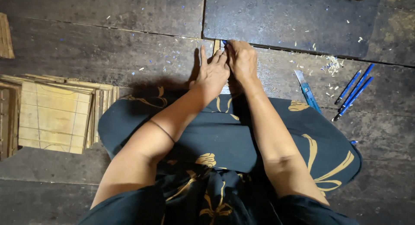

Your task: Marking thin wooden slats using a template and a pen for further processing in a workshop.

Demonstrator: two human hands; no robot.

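1. Thin pale bamboo strip (216, 46) lies on the dark plank floor (108, 52), straight ahead of the knees, long axis pointing away from the body.
2. Left hand (211, 73) rests flat on the strip's near end, fingers spread, pinning it, not clenched.
3. Right hand (241, 60) is closed around a small blue-tipped tool (224, 42), touching the strip's far end from the right.
4. Both hands touch the strip; left covers more of it.
5. Blue pens (353, 90) lie well apart, right.
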